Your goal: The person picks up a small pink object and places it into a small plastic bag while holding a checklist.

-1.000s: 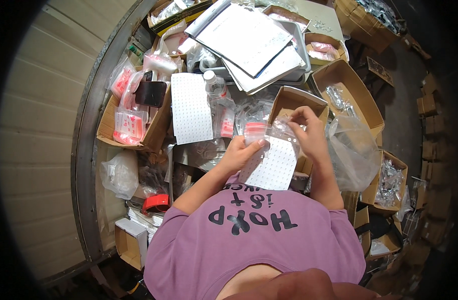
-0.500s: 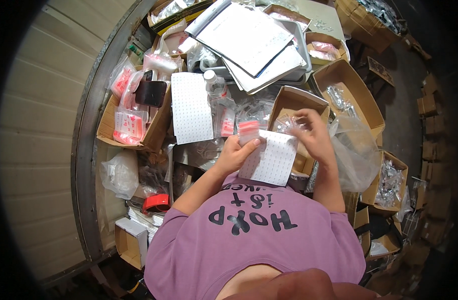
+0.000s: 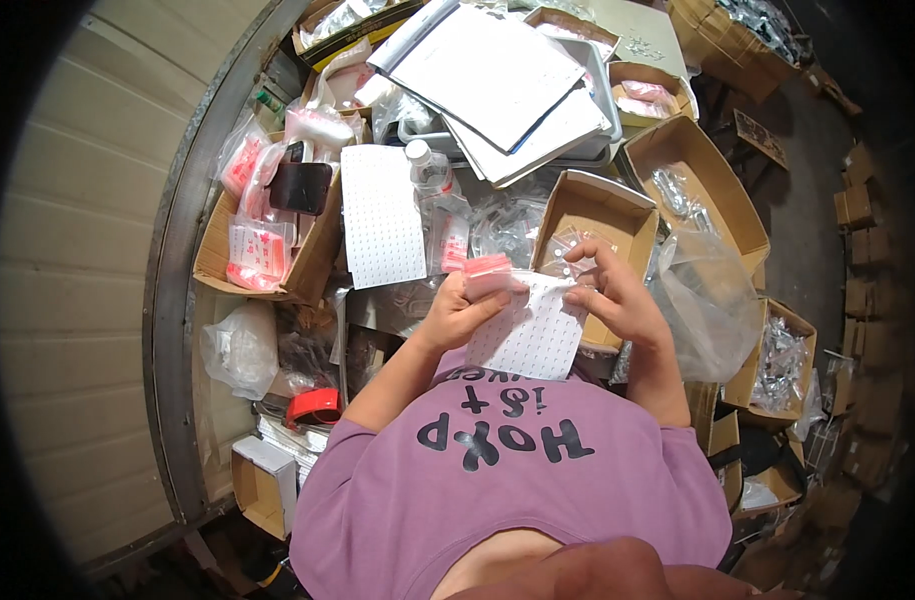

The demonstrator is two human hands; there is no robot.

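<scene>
My left hand (image 3: 459, 315) is closed around a stack of small clear zip bags (image 3: 488, 270) with red tops, thumb pressed on top. A white sheet of small printed labels (image 3: 522, 335) hangs from the same grip, in front of my chest. My right hand (image 3: 622, 300) pinches the sheet's upper right corner, its index finger raised and bent above. Just beyond the fingers, an open cardboard box (image 3: 614, 215) holds several small clear bags (image 3: 574, 247) near its front; the hand partly covers them.
A second label sheet (image 3: 382, 215) lies to the left beside a clear bottle (image 3: 426, 165). Further left, a phone (image 3: 300, 188) rests on a carton of red-marked bags (image 3: 257, 255). A clipboard with papers (image 3: 487, 75) lies at the back. A clear plastic bag (image 3: 705, 310) sits at right.
My right hand has come down from over the box to the label sheet's corner. The left hand has shifted slightly left, tilting the bags and sheet.
</scene>
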